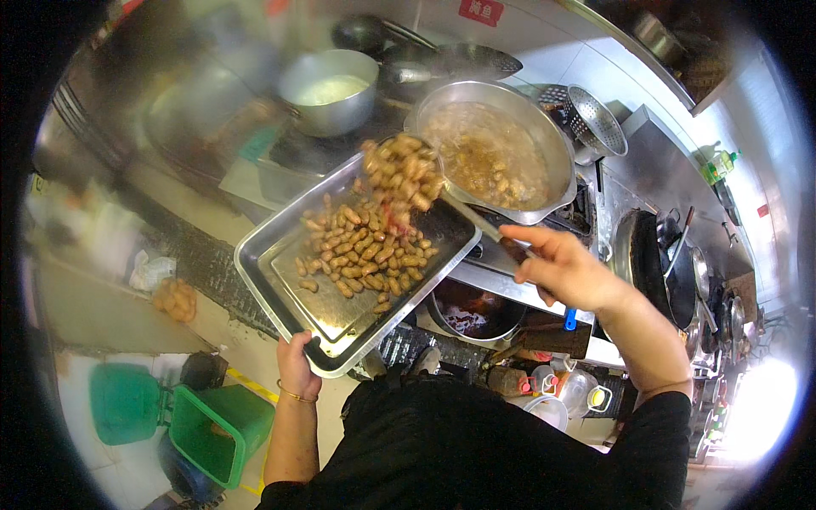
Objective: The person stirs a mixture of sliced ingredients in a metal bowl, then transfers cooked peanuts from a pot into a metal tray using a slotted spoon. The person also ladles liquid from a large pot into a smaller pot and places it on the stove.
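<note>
My left hand [298,368] grips the near corner of a rectangular metal tray [280,299]. My right hand [561,266] holds a long-handled ladle or strainer by its handle [475,220]; its head is hidden under a blurred heap of peanuts in their shells [401,172]. That heap is over the tray's far end, close to the pot rim. More wet unshelled peanuts [360,248] lie spread across the middle of the tray. Beyond it, a large metal pot [561,191] on the stove holds steaming brown liquid with some peanuts showing at the surface.
A smaller pot [338,111] with pale liquid stands behind the tray. A perforated metal strainer [596,121] is right of the large pot. Below the stove sits a pot of dark liquid [472,312], near plastic jugs [577,392]. An open green bin [245,414] is at lower left.
</note>
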`<state>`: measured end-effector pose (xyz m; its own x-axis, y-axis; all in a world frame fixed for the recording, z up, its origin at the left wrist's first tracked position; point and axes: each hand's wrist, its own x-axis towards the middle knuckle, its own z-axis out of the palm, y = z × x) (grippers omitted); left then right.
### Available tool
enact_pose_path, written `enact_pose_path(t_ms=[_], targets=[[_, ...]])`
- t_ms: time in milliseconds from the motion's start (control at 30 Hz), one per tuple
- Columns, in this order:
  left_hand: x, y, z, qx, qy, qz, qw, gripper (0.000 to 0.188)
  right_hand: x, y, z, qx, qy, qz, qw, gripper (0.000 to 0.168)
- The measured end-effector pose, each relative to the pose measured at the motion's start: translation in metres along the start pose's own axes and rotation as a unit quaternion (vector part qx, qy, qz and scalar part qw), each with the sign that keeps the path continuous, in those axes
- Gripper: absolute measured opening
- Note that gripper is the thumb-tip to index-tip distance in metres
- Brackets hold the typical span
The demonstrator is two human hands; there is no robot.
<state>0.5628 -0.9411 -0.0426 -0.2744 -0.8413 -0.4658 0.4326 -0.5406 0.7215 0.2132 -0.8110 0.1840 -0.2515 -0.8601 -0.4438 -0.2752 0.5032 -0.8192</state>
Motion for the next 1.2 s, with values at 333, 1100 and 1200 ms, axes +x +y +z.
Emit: enact_pose_path(t_ms=[333, 1100, 1200], targets=[[-0.007, 0.007, 0.006, 0.009, -0.006, 0.016, 1.000, 0.043, 0.012, 0.012, -0.032, -0.331, 0.231, -0.135, 0.905, 0.053], [0.000, 0.008, 0.002, -0.017, -0.023, -0.027, 0.999, 0.040, 0.053, 0.041, -0.067, 0.240, 0.056, 0.114, 0.962, 0.049], [-0.004, 0.012, 0.009, -0.014, -0.028, -0.039, 0.999, 0.039, 0.050, 0.046, -0.067, 0.324, 0.031, 0.108, 0.939, 0.047]])
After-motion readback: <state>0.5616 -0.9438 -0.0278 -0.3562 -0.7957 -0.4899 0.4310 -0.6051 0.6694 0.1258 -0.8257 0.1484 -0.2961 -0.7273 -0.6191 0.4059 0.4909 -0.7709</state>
